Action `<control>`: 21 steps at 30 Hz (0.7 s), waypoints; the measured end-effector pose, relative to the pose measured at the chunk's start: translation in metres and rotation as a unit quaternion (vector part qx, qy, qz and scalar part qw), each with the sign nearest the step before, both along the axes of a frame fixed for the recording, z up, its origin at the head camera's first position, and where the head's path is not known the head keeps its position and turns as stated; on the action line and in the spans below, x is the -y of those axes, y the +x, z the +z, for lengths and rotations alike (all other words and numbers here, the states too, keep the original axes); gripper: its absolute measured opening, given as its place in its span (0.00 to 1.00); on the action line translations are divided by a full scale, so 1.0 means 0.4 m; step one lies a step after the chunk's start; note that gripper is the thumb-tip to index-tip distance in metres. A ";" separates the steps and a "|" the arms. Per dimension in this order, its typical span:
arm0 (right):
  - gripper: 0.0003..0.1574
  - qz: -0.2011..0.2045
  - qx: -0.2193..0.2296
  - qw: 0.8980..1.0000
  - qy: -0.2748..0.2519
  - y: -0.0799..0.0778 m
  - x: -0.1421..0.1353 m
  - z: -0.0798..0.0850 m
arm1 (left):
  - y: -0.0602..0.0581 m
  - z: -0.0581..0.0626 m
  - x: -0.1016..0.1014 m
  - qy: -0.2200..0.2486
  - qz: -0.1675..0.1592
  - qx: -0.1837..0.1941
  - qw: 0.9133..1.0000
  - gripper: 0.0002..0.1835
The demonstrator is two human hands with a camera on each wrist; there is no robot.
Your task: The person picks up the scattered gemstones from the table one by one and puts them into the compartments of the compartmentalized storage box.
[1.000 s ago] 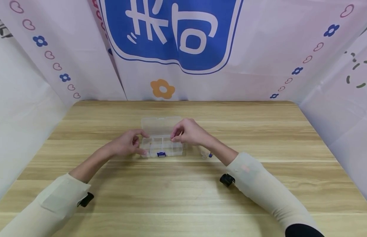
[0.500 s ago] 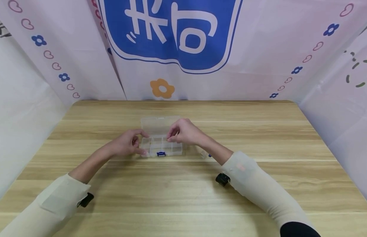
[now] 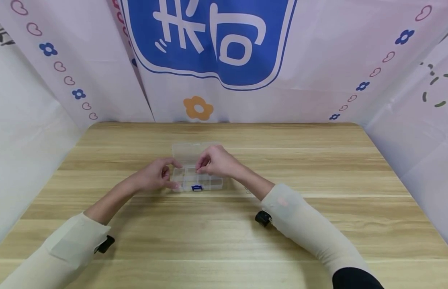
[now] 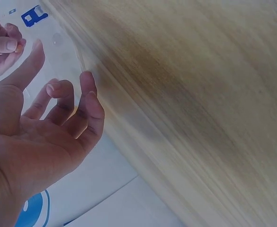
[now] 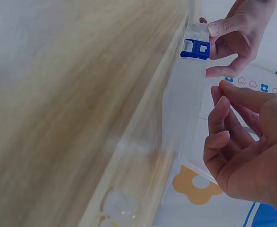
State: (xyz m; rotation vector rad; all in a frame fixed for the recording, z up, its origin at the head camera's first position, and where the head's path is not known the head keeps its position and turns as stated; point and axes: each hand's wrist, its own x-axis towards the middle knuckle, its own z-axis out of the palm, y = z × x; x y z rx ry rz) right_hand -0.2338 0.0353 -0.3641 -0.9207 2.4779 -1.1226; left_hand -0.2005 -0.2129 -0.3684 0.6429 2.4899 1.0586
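Observation:
A clear plastic compartment box (image 3: 216,183) stands on the table with its lid (image 3: 183,153) raised at the back and a blue latch (image 3: 197,188) on its front. At the box's left end, my left hand (image 3: 155,176) holds it, thumb at the front and index finger at the back. My right hand (image 3: 217,161) is over the back row of compartments. Between its thumb and index finger it pinches a small orange piece (image 5: 223,83), which the right wrist view shows only in part. The right hand and forearm cover part of the lid and the box's right side.
Small clear, rounded pieces (image 5: 118,205) lie on the wooden table (image 3: 209,241) to the right of the box, partly behind the right forearm in the head view. A printed cloth (image 3: 281,104) hangs behind the table's far edge.
My right hand has moved left over the box, still pinching. Its forearm now hides the small blue thing seen earlier on the table. The left hand and the box stay in place.

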 end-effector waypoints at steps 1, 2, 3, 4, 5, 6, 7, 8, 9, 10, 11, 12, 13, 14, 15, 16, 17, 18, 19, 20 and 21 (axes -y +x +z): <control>0.02 0.000 -0.001 1.000 0.002 0.000 0.002 0.000 | 0.000 0.000 0.000 0.000 -0.001 -0.001 1.000 0.31; 0.02 0.000 -0.003 1.000 0.002 0.000 0.004 0.000 | 0.000 0.000 0.000 0.000 -0.001 -0.001 1.000 0.31; 0.02 -0.002 -0.003 1.000 0.003 -0.001 0.006 0.000 | 0.001 0.001 0.000 0.000 -0.001 0.000 1.000 0.31; 0.02 -0.004 -0.005 1.000 0.004 -0.001 0.009 0.000 | 0.001 0.001 0.000 0.000 -0.001 0.001 1.000 0.31; 0.02 -0.005 -0.006 1.000 0.005 -0.002 0.011 -0.001 | 0.001 0.002 0.000 0.000 -0.001 0.003 1.000 0.31; 0.02 -0.007 -0.009 1.000 0.007 -0.002 0.013 -0.001 | 0.001 0.002 0.001 0.001 -0.001 0.004 1.000 0.31; 0.02 -0.010 -0.010 1.000 0.007 -0.003 0.015 -0.001 | 0.001 0.002 0.001 0.002 0.000 0.006 1.000 0.31; 0.02 -0.012 -0.012 1.000 0.008 -0.004 0.018 -0.002 | 0.001 0.001 0.001 0.003 0.000 0.007 1.000 0.31; 0.02 -0.013 -0.014 1.000 0.009 -0.005 0.020 -0.003 | 0.001 0.001 0.001 0.003 0.000 0.007 1.000 0.32; 0.02 -0.015 -0.017 1.000 0.011 -0.006 0.022 -0.004 | 0.000 0.001 0.001 0.003 0.000 0.007 1.000 0.32; 0.02 -0.016 -0.019 1.000 0.012 -0.007 0.025 -0.004 | 0.000 0.000 0.001 0.004 0.000 0.007 1.000 0.32; 0.02 -0.017 -0.021 1.000 0.012 -0.008 0.027 -0.004 | 0.000 0.000 0.001 0.004 0.000 0.007 1.000 0.32; 0.02 -0.018 -0.022 1.000 0.011 -0.009 0.029 -0.004 | 0.000 0.000 0.001 0.004 0.000 0.006 1.000 0.32; 0.02 -0.018 -0.023 1.000 0.012 -0.010 0.032 -0.004 | 0.000 -0.001 0.001 0.004 0.000 0.006 1.000 0.32; 0.02 -0.018 -0.023 0.999 0.012 -0.011 0.034 -0.005 | 0.000 -0.001 0.001 0.004 0.000 0.006 1.000 0.32; 0.02 -0.019 -0.023 0.999 0.012 -0.011 0.036 -0.004 | 0.000 -0.001 0.001 0.004 0.000 0.007 1.000 0.32; 0.02 -0.019 -0.021 1.000 0.011 -0.011 0.038 -0.004 | 0.000 -0.001 0.001 0.003 -0.001 0.007 1.000 0.32; 0.02 -0.019 -0.020 1.000 0.012 -0.012 0.040 -0.005 | 0.000 0.000 0.001 0.003 -0.001 0.007 1.000 0.32; 0.02 -0.019 -0.019 1.000 0.013 -0.013 0.041 -0.006 | 0.000 0.000 0.001 0.003 -0.001 0.007 1.000 0.32; 0.03 -0.019 -0.019 1.000 0.014 -0.013 0.043 -0.006 | 0.000 0.000 0.001 0.003 -0.001 0.008 1.000 0.32; 0.03 -0.019 -0.019 1.000 0.015 -0.013 0.044 -0.007 | 0.000 0.000 0.001 0.002 -0.001 0.008 1.000 0.32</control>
